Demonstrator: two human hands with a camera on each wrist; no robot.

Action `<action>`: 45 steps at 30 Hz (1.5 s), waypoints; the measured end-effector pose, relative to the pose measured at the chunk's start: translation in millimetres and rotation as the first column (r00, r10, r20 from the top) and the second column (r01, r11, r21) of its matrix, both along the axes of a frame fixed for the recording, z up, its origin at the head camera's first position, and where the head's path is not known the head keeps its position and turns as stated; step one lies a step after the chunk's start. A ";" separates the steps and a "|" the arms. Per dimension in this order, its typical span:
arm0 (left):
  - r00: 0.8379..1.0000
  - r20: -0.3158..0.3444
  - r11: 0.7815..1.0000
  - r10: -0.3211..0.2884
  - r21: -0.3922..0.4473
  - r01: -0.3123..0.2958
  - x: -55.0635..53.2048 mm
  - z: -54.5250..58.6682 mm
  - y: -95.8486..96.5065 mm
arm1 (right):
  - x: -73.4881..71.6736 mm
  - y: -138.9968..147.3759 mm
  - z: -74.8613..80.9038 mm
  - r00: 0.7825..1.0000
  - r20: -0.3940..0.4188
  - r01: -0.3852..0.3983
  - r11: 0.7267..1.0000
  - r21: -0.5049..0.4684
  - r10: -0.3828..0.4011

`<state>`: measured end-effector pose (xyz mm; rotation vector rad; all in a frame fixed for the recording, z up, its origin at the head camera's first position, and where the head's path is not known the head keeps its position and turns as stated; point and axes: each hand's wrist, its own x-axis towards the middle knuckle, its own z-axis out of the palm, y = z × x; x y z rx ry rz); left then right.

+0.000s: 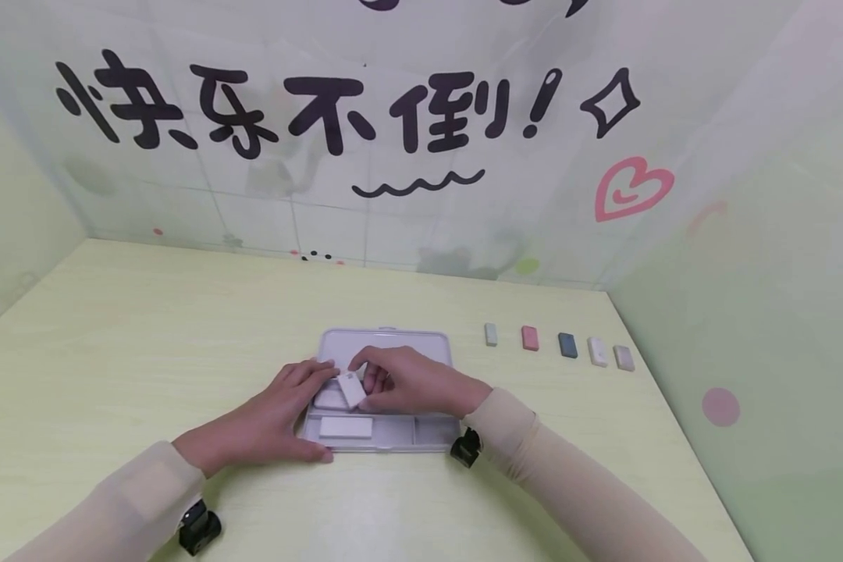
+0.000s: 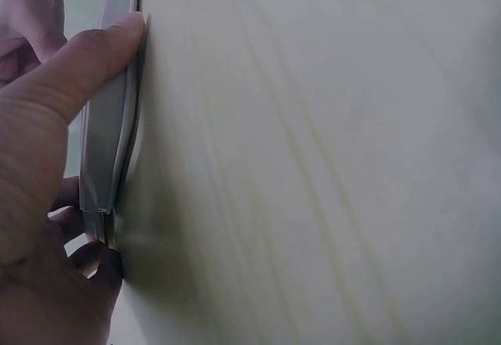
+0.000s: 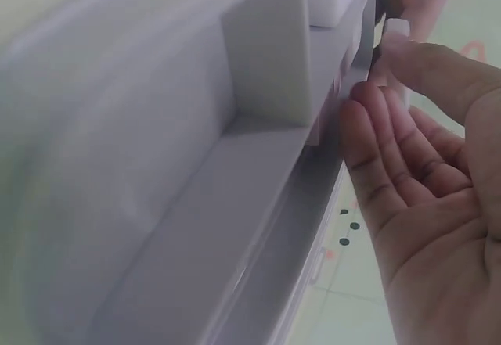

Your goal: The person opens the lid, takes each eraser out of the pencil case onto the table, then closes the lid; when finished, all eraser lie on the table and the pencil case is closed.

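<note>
An open, flat grey plastic case (image 1: 393,450) with shallow compartments lies on the table in the head view. My left hand (image 1: 270,425) holds its left side, thumb on the front edge and fingertips at the far left; the left wrist view shows the thumb (image 2: 86,67) pressing the case wall. Above the left compartments, my right hand (image 1: 410,382) pinches a small white block (image 1: 352,389) with faint marks, tilted. The right wrist view shows this block (image 3: 398,26) at the thumb and fingertips. Another white block (image 1: 346,427) lies in the front-left compartment.
To the right of the case stands a row of small blocks: pale grey-green (image 1: 491,335), pink (image 1: 530,338), dark blue (image 1: 567,345), white (image 1: 597,352) and greyish (image 1: 624,358). A printed wall (image 1: 407,226) closes off the table's (image 1: 147,328) back.
</note>
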<state>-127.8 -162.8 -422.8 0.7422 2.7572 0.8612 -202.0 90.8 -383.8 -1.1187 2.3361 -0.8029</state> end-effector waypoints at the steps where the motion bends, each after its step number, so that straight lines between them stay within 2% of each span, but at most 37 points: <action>1: 1.000 0.000 1.000 0.001 -0.001 -0.001 -0.1 0.0 0.0 | 0.6 2.4 0.3 1.000 -0.003 0.010 1.000 -0.017 -0.010; 6: 1.000 -0.001 1.000 0.005 -0.005 -0.005 0.3 0.0 -0.3 | 4.0 16.9 3.7 0.998 -0.016 0.054 0.996 -0.071 -0.055; 13: 1.000 0.002 1.000 0.006 -0.007 -0.006 0.8 0.9 0.3 | 10.2 49.5 9.9 0.990 0.027 0.142 0.985 -0.100 -0.140; 22: 1.000 0.008 1.000 0.006 -0.014 -0.006 0.4 0.1 0.6 | 12.4 99.3 5.0 0.970 0.012 0.244 0.961 -0.127 -0.244; 28: 1.000 0.015 1.000 0.008 -0.010 -0.008 -0.4 -0.2 1.0 | 13.0 130.3 1.0 0.953 -0.021 0.299 0.948 -0.109 -0.303; 37: 1.000 0.030 1.000 0.008 -0.009 -0.008 0.2 2.0 2.4 | 13.0 168.2 -11.5 0.923 -0.047 0.381 0.924 -0.022 -0.381; 45: 1.000 0.025 1.000 0.010 -0.017 -0.010 0.7 2.3 2.6 | 9.9 181.3 -18.2 0.923 -0.055 0.382 0.924 -0.014 -0.382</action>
